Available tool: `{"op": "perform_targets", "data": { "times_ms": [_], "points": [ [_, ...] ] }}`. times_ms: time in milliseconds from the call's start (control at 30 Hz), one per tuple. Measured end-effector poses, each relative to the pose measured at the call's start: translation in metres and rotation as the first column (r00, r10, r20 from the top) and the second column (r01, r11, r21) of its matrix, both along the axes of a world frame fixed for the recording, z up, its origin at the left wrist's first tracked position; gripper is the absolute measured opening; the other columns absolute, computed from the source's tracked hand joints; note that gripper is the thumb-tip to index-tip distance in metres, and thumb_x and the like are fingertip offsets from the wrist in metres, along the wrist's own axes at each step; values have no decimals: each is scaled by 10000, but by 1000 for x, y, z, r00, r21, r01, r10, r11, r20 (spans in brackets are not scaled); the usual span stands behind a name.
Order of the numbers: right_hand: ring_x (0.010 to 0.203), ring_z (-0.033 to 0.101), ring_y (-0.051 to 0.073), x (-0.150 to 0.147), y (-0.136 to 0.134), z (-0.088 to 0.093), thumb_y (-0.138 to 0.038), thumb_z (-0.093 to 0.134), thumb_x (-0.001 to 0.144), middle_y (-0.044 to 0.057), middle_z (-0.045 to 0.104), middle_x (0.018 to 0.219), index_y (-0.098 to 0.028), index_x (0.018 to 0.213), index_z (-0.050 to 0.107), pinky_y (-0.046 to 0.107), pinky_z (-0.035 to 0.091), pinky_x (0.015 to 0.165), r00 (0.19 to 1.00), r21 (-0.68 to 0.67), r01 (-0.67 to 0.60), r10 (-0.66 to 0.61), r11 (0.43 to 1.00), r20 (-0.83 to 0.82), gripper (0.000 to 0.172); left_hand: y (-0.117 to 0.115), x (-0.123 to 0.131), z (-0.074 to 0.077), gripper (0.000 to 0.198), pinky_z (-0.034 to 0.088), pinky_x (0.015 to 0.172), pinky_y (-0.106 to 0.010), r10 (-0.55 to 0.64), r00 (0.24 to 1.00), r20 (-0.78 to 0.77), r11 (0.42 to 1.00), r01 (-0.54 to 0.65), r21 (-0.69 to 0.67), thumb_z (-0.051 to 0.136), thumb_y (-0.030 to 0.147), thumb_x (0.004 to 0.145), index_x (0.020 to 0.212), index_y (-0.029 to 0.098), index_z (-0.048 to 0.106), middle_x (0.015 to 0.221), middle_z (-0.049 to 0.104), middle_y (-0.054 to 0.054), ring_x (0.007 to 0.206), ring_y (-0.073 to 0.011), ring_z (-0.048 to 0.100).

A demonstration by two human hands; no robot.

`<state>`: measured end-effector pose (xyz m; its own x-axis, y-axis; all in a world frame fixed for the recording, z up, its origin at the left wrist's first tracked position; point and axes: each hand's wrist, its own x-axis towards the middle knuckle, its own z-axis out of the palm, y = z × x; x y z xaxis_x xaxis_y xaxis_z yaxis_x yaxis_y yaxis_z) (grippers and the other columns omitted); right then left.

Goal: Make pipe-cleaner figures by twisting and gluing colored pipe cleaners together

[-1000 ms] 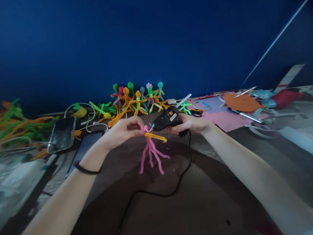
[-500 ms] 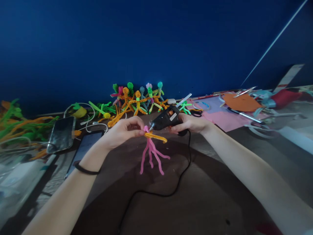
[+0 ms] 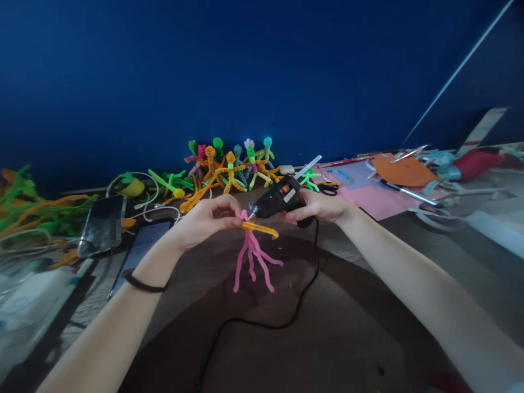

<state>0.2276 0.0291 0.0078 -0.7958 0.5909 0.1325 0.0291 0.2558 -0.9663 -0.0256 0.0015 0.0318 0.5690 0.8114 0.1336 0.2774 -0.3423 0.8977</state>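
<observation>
My left hand pinches an orange pipe cleaner against the top of a pink pipe-cleaner figure, whose several thin legs hang and spread below. In my right hand is a black hot glue gun, tilted down to the left, with a clear glue stick jutting from its back. The gun's metal nozzle meets or nearly meets the join of pink and orange; I cannot tell whether it touches. A black cord trails from the gun across the dark table.
Several finished pipe-cleaner figures stand along the blue wall. Leftward lie two phones, white cables and a heap of green and orange pipe cleaners. Scissors, pink paper and an orange sheet are on the right.
The glue gun's nozzle has shifted very slightly left and down at the pink top. The pink legs have swayed a little left. Both hands keep their holds.
</observation>
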Motion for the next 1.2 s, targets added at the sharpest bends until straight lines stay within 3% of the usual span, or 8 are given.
{"op": "perform_targets", "data": {
  "times_ms": [267, 533, 667, 767, 867, 1000, 1133, 1200],
  "points": [
    [599, 513, 89, 1, 2, -1, -294, 661, 712, 2, 564, 631, -107, 684, 558, 231, 397, 600, 998, 12, 56, -57, 998, 18, 216, 2, -2, -3, 140, 434, 658, -225, 24, 1000, 1, 999, -24, 40, 652, 269, 705, 716, 151, 578, 784, 564, 0, 730, -117, 536],
    [653, 550, 107, 3, 7, -9, -279, 666, 702, 51, 650, 754, -107, 807, 608, 221, 419, 583, 986, -103, 165, -167, 981, -4, 210, 4, -4, -5, 149, 428, 627, -209, 58, 998, 20, 998, -58, 7, 658, 269, 707, 716, 153, 564, 766, 588, -2, 717, -114, 553],
    [561, 495, 74, 4, 12, -13, -298, 658, 696, 72, 650, 825, -103, 824, 609, 210, 399, 517, 961, -181, 273, -276, 945, 8, 238, 3, -4, -4, 135, 431, 638, -213, 64, 997, 40, 998, -63, -16, 666, 247, 698, 715, 147, 577, 764, 588, -7, 719, -115, 556],
    [563, 504, 74, 3, 14, -17, -331, 637, 704, 88, 643, 840, -97, 813, 617, 213, 408, 523, 930, -237, 366, -345, 900, 126, 259, 1, -3, -3, 137, 427, 630, -217, 56, 998, 44, 998, -55, -20, 670, 250, 692, 721, 144, 589, 748, 580, -7, 697, -112, 548],
    [584, 536, 100, 1, 14, -20, -366, 591, 736, 89, 635, 745, -88, 720, 620, 225, 421, 549, 868, -129, 424, -362, 897, 340, 280, 0, -2, -2, 138, 421, 631, -215, 48, 998, 51, 999, -46, -23, 674, 250, 689, 717, 143, 591, 747, 570, -5, 696, -108, 539],
    [682, 581, 147, -5, 13, -23, -449, 519, 775, 74, 649, 749, -123, 756, 651, 247, 430, 645, 742, 169, 363, -394, 916, 542, 352, 0, -1, -3, 126, 417, 634, -215, 29, 998, 61, 999, -27, -24, 670, 234, 692, 708, 139, 588, 758, 562, -8, 690, -102, 527],
    [788, 606, 239, -10, 10, -25, -674, 364, 755, 122, 658, 832, -151, 732, 656, 301, 427, 663, 455, 458, 289, -542, 840, 707, 599, 0, -1, -3, 121, 414, 637, -215, 22, 998, 55, 1000, -21, -21, 664, 229, 698, 707, 140, 584, 766, 556, -9, 699, -103, 523],
    [813, 605, 264, -11, 8, -26, -709, 330, 742, 141, 653, 844, -155, 711, 644, 314, 421, 649, 358, 542, 248, -596, 803, 719, 638, 0, -1, -2, 124, 413, 635, -216, 24, 999, 45, 999, -23, -22, 662, 236, 700, 714, 142, 583, 768, 555, -9, 699, -105, 523]
  ]
}}
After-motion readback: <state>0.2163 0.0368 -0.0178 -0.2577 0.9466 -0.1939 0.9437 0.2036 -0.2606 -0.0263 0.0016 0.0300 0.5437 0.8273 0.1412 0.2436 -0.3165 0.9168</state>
